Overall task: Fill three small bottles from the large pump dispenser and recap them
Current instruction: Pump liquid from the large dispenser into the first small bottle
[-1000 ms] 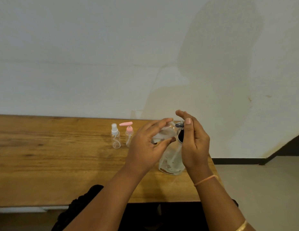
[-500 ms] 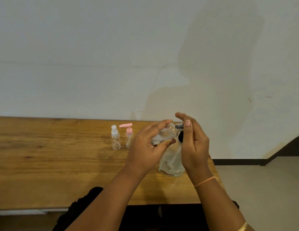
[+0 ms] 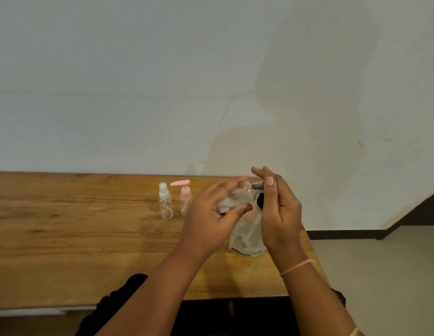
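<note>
Small clear bottle [image 3: 237,195], gripped between the thumb and curled fingers of the left hand [image 3: 211,214]. Its long axis lies near level, with the mouth end toward the right hand [image 3: 280,214] and meeting the dark nozzle [image 3: 257,186]. The right hand's thumb and fingers pinch the pump head of the large pump dispenser [image 3: 247,236], which stands upright on the wooden table [image 3: 65,238] beneath both hands. A white-capped spray bottle [image 3: 165,204] and a pink pump bottle [image 3: 185,200] stand upright just beyond the left hand, on its outer side.

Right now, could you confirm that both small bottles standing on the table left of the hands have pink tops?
Not quite: in the head view, only the right bottle has a pink top; the left bottle has a white top.
</note>
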